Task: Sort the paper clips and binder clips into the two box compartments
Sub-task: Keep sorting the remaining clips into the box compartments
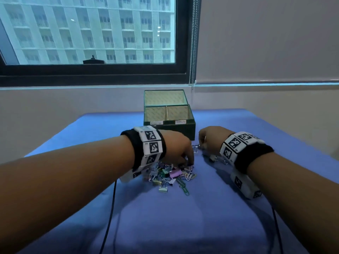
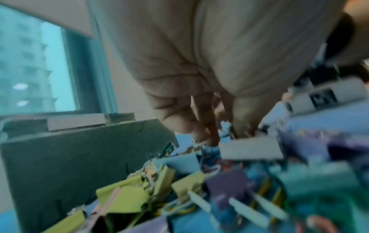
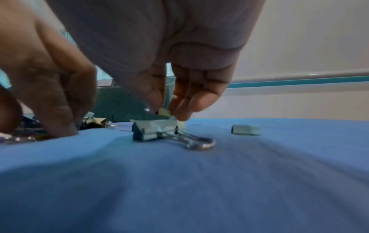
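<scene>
A pile of coloured binder clips and paper clips (image 1: pixel 170 175) lies on the blue cloth; up close the pile (image 2: pixel 199 181) is blurred. My left hand (image 1: pixel 189 160) reaches down into its far edge, fingers and thumb close together (image 2: pixel 221 135); what they hold is blurred. Just right of it, my right hand (image 1: pixel 200 143) pinches a small pale clip (image 3: pixel 164 112) between its fingertips (image 3: pixel 155 100), above a grey binder clip (image 3: pixel 147 132) lying on the cloth. The dark green box (image 1: pixel 168 125) stands behind both hands, lid up, with two compartments side by side.
Another small grey clip (image 3: pixel 245 130) lies alone to the right. Black cables (image 1: pixel 110 217) run from both wrists toward the near edge. The blue cloth (image 1: pixel 183 217) ends at a wall and window just behind the box.
</scene>
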The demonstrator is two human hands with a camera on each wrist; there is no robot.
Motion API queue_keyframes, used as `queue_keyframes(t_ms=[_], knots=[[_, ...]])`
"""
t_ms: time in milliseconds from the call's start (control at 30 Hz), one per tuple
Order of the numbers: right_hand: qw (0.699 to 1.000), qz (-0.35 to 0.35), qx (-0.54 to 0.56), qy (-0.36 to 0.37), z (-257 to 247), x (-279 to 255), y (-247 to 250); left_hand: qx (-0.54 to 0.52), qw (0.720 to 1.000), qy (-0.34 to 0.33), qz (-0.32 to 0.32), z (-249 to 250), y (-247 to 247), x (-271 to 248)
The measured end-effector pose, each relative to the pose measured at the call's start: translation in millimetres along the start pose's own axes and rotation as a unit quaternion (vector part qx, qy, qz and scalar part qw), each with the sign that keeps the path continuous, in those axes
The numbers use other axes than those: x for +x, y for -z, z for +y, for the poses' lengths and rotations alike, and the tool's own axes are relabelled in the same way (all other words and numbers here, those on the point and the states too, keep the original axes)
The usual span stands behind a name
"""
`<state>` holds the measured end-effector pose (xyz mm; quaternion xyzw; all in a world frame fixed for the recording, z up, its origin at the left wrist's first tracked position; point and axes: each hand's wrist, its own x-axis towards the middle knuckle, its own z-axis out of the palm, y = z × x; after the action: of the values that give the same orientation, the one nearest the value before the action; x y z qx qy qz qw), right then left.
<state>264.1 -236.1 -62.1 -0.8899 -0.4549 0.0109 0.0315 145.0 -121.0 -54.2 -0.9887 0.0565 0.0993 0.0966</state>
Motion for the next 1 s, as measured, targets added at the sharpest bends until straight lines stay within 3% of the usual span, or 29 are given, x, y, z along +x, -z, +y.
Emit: queue_keyframes(t_ms=[133, 267, 433, 567, 667, 800, 1000], knots=[[1.0, 0.01, -0.007, -0.017, -1, -4, 2, 0.018, 0.999, 0.011, 0.028, 3, -3, -2], [0.999, -0.043, -0.001, -0.026, -2, -1, -4, -0.015, 0.998, 0.048, 0.046, -5, -3, -13], [0.999, -0.018, 0.001, 0.048, -3, -3, -3, -0.156, 0.967, 0.144, 0.138, -23, 3, -56], [0.99, 0.016, 0.097, 0.105, -11, -9, 2, -0.228, 0.957, 0.166, 0.07, -22, -13, -91], [0.985, -0.041, 0.105, 0.129, -19, -10, 2, -0.202, 0.961, 0.186, 0.017, -19, -24, -100], [0.982, -0.119, 0.065, 0.131, -20, -10, -7, -0.161, 0.96, 0.229, 0.03, -10, -18, -99], [0.989, -0.037, 0.052, 0.133, -15, -5, -8, -0.106, 0.957, 0.267, 0.025, -15, -24, -97]])
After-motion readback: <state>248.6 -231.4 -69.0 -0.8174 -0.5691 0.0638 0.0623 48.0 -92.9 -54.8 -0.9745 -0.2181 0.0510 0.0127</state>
